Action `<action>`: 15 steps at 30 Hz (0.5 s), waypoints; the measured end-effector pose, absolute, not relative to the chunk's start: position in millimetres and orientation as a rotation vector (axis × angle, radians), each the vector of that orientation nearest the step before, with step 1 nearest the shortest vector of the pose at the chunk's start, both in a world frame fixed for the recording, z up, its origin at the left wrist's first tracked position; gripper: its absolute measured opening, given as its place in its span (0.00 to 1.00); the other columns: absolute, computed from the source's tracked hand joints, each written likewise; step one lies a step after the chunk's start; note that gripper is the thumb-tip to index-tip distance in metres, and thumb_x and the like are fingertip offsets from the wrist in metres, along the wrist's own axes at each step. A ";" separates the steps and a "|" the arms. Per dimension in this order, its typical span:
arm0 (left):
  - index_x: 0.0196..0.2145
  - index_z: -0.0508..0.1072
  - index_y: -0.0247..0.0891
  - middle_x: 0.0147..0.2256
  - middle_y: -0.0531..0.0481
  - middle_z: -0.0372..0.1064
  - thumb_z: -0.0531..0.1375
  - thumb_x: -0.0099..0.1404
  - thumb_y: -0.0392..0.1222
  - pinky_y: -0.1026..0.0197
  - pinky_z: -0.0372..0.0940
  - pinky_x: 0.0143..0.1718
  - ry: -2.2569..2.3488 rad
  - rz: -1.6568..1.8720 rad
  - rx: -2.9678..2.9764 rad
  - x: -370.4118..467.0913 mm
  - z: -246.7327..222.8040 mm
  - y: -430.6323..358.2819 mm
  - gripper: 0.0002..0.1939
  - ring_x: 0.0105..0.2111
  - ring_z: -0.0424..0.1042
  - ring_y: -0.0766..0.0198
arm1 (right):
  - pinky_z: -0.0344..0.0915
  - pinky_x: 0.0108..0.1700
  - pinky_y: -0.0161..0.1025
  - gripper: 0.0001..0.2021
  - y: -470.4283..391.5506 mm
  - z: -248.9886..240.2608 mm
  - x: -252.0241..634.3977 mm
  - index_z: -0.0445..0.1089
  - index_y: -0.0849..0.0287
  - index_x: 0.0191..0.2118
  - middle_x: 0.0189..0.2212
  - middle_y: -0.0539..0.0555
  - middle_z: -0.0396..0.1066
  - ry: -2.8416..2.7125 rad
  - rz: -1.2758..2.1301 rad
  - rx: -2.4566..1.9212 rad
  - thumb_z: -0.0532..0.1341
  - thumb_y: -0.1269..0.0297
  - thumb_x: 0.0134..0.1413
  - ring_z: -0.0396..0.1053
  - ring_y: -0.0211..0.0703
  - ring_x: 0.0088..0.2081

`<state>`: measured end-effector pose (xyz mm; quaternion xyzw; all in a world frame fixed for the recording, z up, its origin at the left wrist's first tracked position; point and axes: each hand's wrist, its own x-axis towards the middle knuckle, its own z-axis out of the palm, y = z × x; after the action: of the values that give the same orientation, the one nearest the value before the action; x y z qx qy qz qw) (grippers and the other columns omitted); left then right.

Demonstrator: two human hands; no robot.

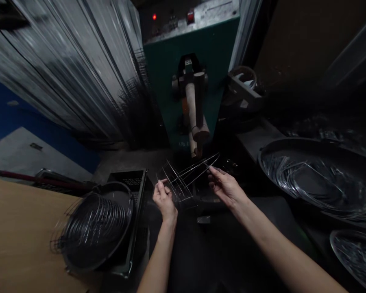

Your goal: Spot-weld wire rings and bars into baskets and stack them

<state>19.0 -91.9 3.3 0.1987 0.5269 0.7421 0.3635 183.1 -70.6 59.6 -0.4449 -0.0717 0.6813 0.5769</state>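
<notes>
A thin wire frame [180,181] is held up below the rods of a green machine [158,69]. My left hand [164,196] pinches its left side between thumb and fingers. At the right, my right hand [224,183] is closed on the pointed end of the wirework; whether its fingers grip the frame itself or a separate bent wire there cannot be made out. The machine's lower rod tip [194,152] stands just above the wires, and contact between them is unclear.
At the left, a round black basin [94,266] holds stacked wire rings beside a dark crate [144,183]. A wide basin [293,140] of bent wires lies to the right, with another wire-filled basin [334,244] lower down. A cardboard-coloured board [18,232] is at the left edge.
</notes>
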 end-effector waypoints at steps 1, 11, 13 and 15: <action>0.32 0.71 0.33 0.15 0.63 0.45 0.60 0.58 0.58 0.73 0.39 0.16 1.353 1.910 0.505 19.3 3.3 -90.9 0.22 0.14 0.42 0.78 | 0.59 0.17 0.23 0.12 -70.7 60.1 181.2 0.72 0.62 0.27 0.22 0.46 0.69 -0.150 1.599 -1.035 0.74 0.73 0.34 0.64 0.28 0.20; 0.32 0.71 0.33 0.15 0.63 0.43 0.60 0.58 0.58 0.73 0.40 0.15 1.350 1.890 0.479 23.3 12.2 -88.3 0.22 0.14 0.42 0.78 | 0.57 0.17 0.23 0.12 -71.0 64.5 169.8 0.72 0.63 0.28 0.21 0.46 0.68 -0.134 1.523 -1.050 0.73 0.74 0.33 0.63 0.27 0.20; 0.31 0.71 0.33 0.15 0.63 0.44 0.60 0.58 0.59 0.73 0.40 0.15 1.361 1.881 0.482 23.5 13.0 -87.6 0.22 0.14 0.43 0.78 | 0.57 0.17 0.23 0.11 -70.6 65.9 168.9 0.71 0.62 0.27 0.21 0.46 0.67 -0.125 1.520 -1.057 0.72 0.74 0.33 0.62 0.27 0.20; 0.32 0.71 0.33 0.15 0.63 0.44 0.60 0.58 0.59 0.73 0.40 0.15 1.368 1.873 0.491 23.2 12.7 -86.7 0.22 0.14 0.43 0.78 | 0.57 0.17 0.23 0.11 -69.6 67.3 168.1 0.70 0.63 0.26 0.20 0.46 0.67 -0.118 1.516 -1.066 0.72 0.74 0.34 0.62 0.27 0.20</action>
<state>23.2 -86.7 12.7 0.1921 0.5349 0.7320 0.3758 168.1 -69.6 67.3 -0.4596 -0.0511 0.6538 0.5989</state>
